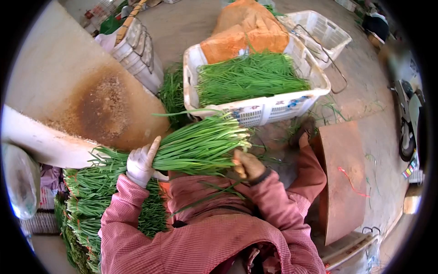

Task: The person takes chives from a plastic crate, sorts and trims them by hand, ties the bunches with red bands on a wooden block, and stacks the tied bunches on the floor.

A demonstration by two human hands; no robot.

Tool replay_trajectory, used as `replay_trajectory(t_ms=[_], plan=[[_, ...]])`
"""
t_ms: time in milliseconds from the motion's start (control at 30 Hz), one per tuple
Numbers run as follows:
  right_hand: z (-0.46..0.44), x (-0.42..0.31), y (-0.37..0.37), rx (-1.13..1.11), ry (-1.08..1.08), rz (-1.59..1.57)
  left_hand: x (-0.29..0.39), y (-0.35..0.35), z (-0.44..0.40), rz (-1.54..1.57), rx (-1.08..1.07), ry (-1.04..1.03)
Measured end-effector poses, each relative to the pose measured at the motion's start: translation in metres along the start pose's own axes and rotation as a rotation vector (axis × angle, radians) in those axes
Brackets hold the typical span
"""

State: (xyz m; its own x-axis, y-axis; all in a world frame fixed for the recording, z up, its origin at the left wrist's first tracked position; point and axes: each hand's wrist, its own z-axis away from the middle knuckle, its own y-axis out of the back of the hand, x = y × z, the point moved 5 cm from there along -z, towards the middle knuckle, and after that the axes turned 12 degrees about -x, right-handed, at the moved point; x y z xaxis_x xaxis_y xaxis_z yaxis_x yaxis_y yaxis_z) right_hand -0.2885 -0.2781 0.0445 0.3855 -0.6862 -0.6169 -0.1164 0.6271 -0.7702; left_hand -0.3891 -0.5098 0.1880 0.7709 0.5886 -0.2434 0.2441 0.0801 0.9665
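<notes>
Bunch of greens [194, 144] sits above the person's lap [200, 194], just in front of the crate [278, 112]. Hands are apart: left hand [140, 165], white-gloved, clamps round the leafy side, index finger pointing up; right hand [248, 165] curls at the pale stem ends, and can't tell what its fingers pinch. Left thumb is partly hidden by leaves. Stalks are long, thin; crate is white slotted plastic; sack [248, 29] looks coarse, orange; sleeves [121, 205] are ribbed pink.
</notes>
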Motion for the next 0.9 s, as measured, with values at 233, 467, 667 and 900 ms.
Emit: replay_trajectory(t_ms=[233, 467, 667, 900], plan=[[0.071, -0.042, 0.064, 0.313, 0.421, 0.144, -0.019, -0.031, 0.019, 0.027, -0.080, 0.131], [-0.034, -0.022, -0.084, 0.261, 0.307, 1.877, -0.008, -0.035, 0.016, 0.034, -0.085, 0.091], [-0.002, -0.030, -0.095, -0.027, 0.207, 2.020, -0.013, -0.038, 0.021, 0.090, -0.050, 0.215], [0.099, -0.013, 0.087, 0.812, -0.622, 1.810, -0.017, -0.051, 0.028, 0.209, -0.033, 0.253]])
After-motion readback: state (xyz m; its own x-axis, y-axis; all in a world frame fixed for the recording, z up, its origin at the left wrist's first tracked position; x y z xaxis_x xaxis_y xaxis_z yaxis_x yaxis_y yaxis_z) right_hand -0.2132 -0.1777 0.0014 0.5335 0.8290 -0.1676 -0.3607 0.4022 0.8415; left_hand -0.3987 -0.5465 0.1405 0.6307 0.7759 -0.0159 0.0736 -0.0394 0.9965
